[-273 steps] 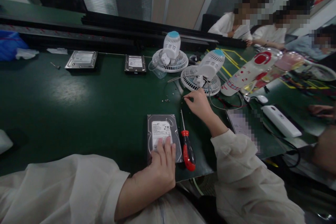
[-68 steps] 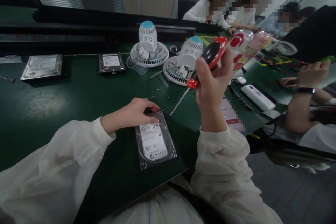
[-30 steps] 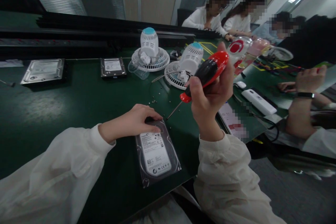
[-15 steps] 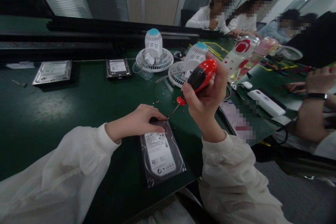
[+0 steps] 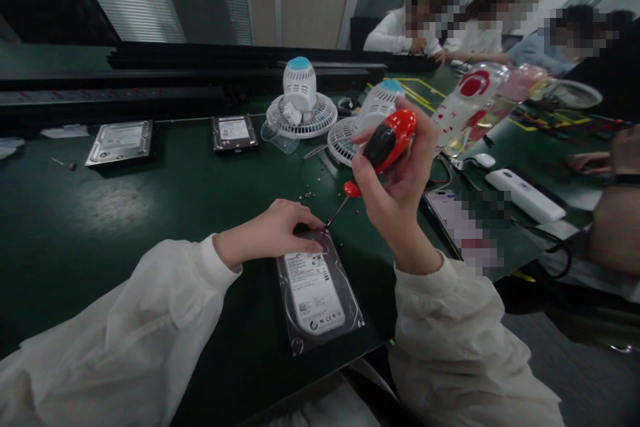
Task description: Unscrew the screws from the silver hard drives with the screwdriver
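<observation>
A silver hard drive (image 5: 320, 293) with a white label lies near the front edge of the green table (image 5: 150, 213). My left hand (image 5: 280, 230) rests on its far end, fingers curled and pressing down on it. My right hand (image 5: 400, 167) is wrapped around the red-and-black handle of a screwdriver (image 5: 380, 147). The shaft slants down to the left, and its tip sits at the drive's far right corner, just beside my left fingertips. Several tiny screws (image 5: 307, 195) lie loose on the table just beyond the drive.
Two more hard drives (image 5: 120, 142) (image 5: 234, 132) lie further back. Two small white fans (image 5: 301, 103) (image 5: 367, 127), a clear cup (image 5: 280, 137), a phone (image 5: 463, 220) and a white device (image 5: 525, 193) sit to the right. Other people work at the far right; one arm (image 5: 615, 227) is close.
My right hand picked up the screwdriver from beside the drive and lowered its tip to the drive's far corner. My left hand moved from the drive's near end to its far end.
</observation>
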